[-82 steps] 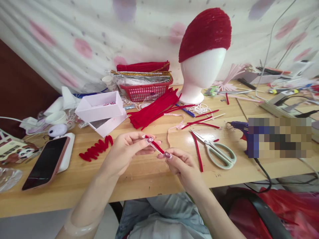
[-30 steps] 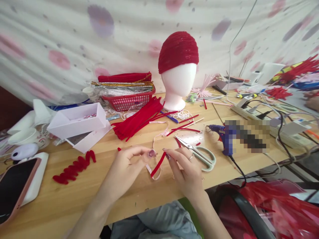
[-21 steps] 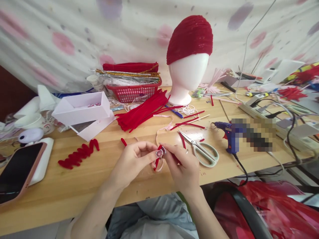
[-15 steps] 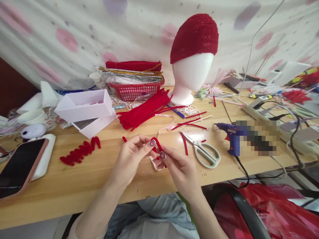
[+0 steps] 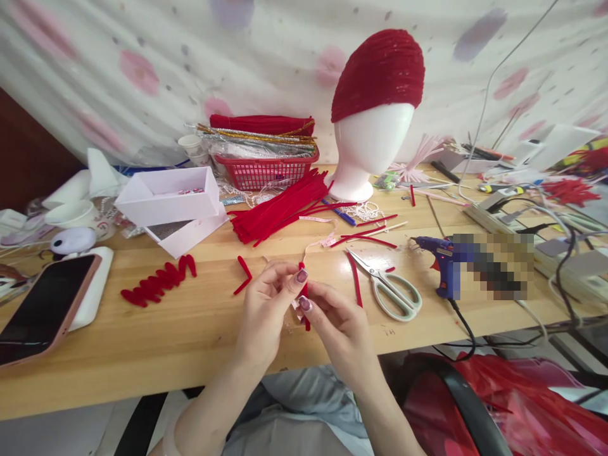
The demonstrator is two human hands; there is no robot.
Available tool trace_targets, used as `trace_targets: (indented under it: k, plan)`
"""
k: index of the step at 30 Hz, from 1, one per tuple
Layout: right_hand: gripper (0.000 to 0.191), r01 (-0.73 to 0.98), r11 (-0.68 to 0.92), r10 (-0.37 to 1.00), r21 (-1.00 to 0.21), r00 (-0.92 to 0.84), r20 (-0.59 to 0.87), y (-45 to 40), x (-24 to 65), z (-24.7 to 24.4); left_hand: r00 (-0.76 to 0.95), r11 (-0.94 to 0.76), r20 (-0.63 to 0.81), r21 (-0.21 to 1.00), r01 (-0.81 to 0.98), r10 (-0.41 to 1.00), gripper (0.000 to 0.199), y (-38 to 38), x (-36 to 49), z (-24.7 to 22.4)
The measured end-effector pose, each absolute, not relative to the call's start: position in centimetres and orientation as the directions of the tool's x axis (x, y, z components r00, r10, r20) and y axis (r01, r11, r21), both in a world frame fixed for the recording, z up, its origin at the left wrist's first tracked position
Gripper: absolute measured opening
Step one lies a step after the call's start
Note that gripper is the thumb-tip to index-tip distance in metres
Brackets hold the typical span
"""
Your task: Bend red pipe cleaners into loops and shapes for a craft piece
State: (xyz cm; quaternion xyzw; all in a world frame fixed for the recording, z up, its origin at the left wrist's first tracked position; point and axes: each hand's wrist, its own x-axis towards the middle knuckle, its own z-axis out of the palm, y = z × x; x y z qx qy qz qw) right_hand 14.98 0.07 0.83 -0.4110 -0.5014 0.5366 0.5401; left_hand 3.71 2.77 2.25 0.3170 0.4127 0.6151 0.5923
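Between my two hands is a red pipe cleaner (image 5: 307,324), its upper end and lower tip showing past the fingers. My left hand (image 5: 275,297) pinches it near the top with thumb and fingers. Just below, my right hand (image 5: 335,316) pinches the same piece. A pink tape measure (image 5: 327,240) runs on the table behind and partly under my hands. Left of my left hand lies a bent red pipe cleaner (image 5: 246,277). Farther left sits a row of folded red pieces (image 5: 159,282). White-handled scissors (image 5: 389,291) lie right of my right hand, blades pointing up-left.
A bundle of red pipe cleaners (image 5: 280,209) lies before a red basket (image 5: 266,172). Behind stands a white foam head (image 5: 370,142) with a red cap (image 5: 380,76). A blue glue gun (image 5: 444,269) is at right, a phone (image 5: 47,310) at left, a white box (image 5: 171,206) behind.
The pipe cleaner showed as a bent loop between my fingers; now it looks straight and upright, pressed together. My view has shifted slightly, uncovering more of the bent piece at left.
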Motion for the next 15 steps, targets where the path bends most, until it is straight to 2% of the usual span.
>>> trace_targets:
  k: [4, 8, 12, 15]
  plan:
    - [0.018, -0.119, 0.114, 0.991, -0.986, -0.053, 0.121, 0.1, 15.1, 0.4, 0.015, 0.146, -0.167, 0.812, -0.566, 0.986, 0.024, 2.9, 3.3, 2.6]
    - [0.017, -0.057, 0.168, 0.981, -0.984, -0.088, 0.172, 0.3, 15.6, 0.8, 0.077, 0.161, -0.142, 0.854, -0.494, 0.987, 0.024, 3.2, 2.4, 2.5]
    - [0.023, -0.104, 0.034, 0.977, -0.994, -0.206, 0.055, 0.5, 15.8, 1.3, 0.000, 0.116, -0.129, 0.895, -0.431, 0.992, 0.019, 3.2, 2.1, 2.4]
    - [0.033, -0.160, -0.077, 0.964, -0.984, -0.266, -0.032, 0.6, 15.5, 1.2, -0.065, 0.100, -0.147, 0.879, -0.467, 0.987, 0.020, 3.0, 2.7, 2.5]
